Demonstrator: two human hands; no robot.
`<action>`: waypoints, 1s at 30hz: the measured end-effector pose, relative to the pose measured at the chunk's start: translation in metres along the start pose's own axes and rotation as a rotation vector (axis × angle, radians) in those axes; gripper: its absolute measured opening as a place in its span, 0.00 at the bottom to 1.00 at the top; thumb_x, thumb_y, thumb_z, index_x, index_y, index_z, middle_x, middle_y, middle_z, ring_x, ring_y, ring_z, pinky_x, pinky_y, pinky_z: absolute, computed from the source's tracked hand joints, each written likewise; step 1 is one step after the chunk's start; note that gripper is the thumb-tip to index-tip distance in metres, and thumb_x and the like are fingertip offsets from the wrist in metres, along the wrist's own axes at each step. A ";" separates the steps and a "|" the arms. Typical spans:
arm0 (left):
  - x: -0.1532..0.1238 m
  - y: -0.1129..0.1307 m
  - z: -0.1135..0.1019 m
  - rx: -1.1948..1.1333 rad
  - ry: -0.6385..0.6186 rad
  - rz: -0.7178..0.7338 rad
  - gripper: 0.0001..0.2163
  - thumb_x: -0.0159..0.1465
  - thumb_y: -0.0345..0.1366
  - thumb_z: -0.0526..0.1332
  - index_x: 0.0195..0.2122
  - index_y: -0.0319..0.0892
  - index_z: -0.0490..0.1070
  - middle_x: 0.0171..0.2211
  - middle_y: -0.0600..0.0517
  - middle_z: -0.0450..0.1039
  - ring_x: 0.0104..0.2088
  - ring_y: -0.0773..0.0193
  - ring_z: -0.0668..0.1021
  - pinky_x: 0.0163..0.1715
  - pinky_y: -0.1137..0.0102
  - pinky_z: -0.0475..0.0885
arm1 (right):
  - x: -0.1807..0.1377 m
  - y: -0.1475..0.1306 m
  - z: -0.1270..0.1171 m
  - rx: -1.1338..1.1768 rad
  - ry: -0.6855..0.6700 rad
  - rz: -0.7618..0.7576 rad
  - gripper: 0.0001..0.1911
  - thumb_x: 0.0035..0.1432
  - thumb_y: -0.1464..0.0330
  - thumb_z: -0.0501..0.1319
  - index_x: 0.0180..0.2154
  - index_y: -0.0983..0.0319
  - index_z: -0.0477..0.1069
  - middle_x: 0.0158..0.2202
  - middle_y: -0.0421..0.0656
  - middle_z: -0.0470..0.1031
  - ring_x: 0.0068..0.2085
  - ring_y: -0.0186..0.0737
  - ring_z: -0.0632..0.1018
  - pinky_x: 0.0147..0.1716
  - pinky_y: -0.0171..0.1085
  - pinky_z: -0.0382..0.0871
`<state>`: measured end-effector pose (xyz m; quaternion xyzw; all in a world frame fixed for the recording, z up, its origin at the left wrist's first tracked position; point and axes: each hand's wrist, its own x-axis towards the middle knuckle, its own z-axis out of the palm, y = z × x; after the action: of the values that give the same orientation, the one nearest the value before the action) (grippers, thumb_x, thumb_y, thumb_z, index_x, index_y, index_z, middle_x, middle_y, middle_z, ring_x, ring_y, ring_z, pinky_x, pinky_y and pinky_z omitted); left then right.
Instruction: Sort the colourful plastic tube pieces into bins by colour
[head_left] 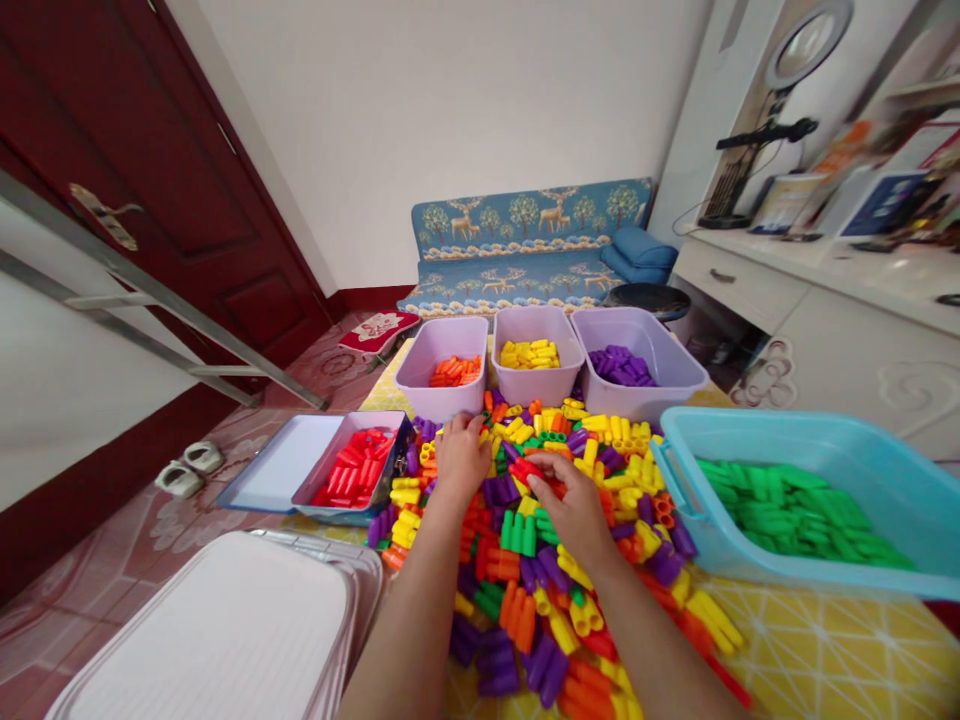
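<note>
Left hand: your left hand [461, 458] rests with its fingers together on the block pile [525, 600] at centre frame; you cannot tell whether it grips anything.
Right hand: your right hand [574, 508] pinches a red block [531, 470] just right of it.
Bins: lilac tubs [536, 385] above, blue bin [720, 555] at right.

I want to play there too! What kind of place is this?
Probably a room in someone's home: a patterned sofa by the wall, slippers on the tiled floor near a wooden door, and tubs of sorted plastic blocks on a table.
</note>
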<state>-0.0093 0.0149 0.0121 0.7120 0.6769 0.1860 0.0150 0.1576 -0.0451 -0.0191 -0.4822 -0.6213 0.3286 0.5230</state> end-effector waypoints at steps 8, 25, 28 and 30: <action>-0.023 0.001 0.009 -0.231 -0.035 0.168 0.14 0.56 0.27 0.57 0.41 0.44 0.76 0.41 0.48 0.74 0.43 0.60 0.75 0.45 0.67 0.68 | 0.000 0.006 0.001 0.033 0.077 0.043 0.16 0.58 0.65 0.58 0.49 0.59 0.69 0.42 0.46 0.76 0.42 0.42 0.77 0.44 0.43 0.73; -0.010 0.011 0.009 -0.166 -0.049 -0.054 0.24 0.57 0.30 0.58 0.56 0.47 0.66 0.46 0.43 0.75 0.43 0.53 0.78 0.42 0.62 0.71 | 0.000 0.008 -0.001 -0.051 0.148 -0.046 0.13 0.58 0.67 0.58 0.46 0.59 0.71 0.45 0.46 0.73 0.44 0.44 0.75 0.44 0.43 0.71; -0.006 0.009 0.013 -0.203 -0.076 -0.061 0.23 0.56 0.28 0.60 0.53 0.49 0.69 0.45 0.44 0.77 0.44 0.52 0.78 0.44 0.61 0.70 | 0.000 0.008 -0.002 -0.049 0.149 -0.046 0.12 0.58 0.66 0.58 0.45 0.59 0.71 0.44 0.46 0.73 0.44 0.44 0.75 0.44 0.43 0.71; -0.006 0.006 0.020 -0.361 -0.019 -0.097 0.19 0.57 0.30 0.61 0.51 0.47 0.72 0.44 0.44 0.77 0.44 0.52 0.78 0.45 0.60 0.70 | 0.000 0.007 -0.002 -0.060 0.158 -0.043 0.12 0.57 0.66 0.59 0.44 0.59 0.71 0.43 0.46 0.74 0.43 0.44 0.75 0.44 0.43 0.70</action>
<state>0.0022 0.0130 -0.0065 0.6661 0.6658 0.2969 0.1578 0.1610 -0.0435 -0.0251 -0.5087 -0.5979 0.2596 0.5625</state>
